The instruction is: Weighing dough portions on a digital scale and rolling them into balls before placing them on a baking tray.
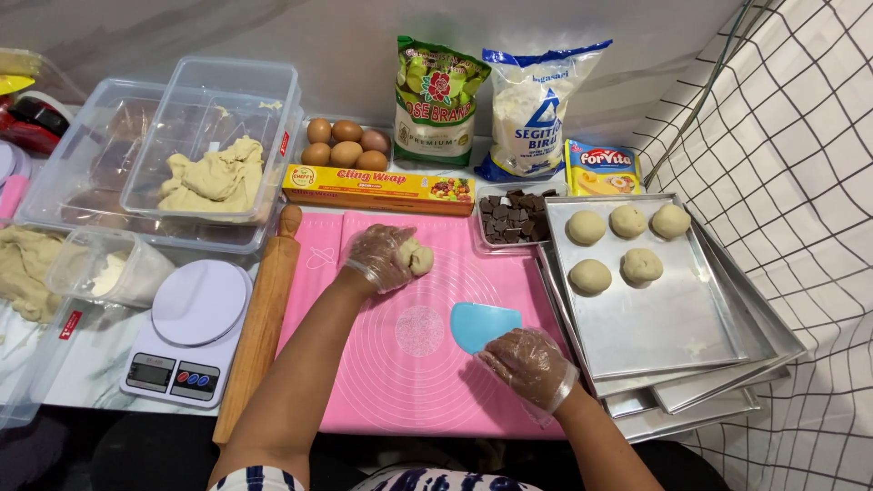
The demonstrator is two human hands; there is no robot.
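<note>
- Marble-look counter with a pink silicone baking mat at centre, checked cloth hanging at far right
- Cut off at left edge: a heap of pale dough, plus red and yellow items too cropped to identify
- Hard to make out: contents of stacked clear plastic tubs beyond one lump of dough inside
- Left hand, in a thin clear glove, curled around a small dough piece, pale beige, lumpy, resting on the mat's upper part
- Right hand, also gloved, fingers loosely bent, fingertips touching the light-blue plastic scraper lying flat on the mat; not clearly gripping it
- Five rounded dough balls on the top tray of stacked metal baking trays at right
- Wooden rolling pin beside a white digital kitchen scale; chocolate chunks and eggs behind
</note>
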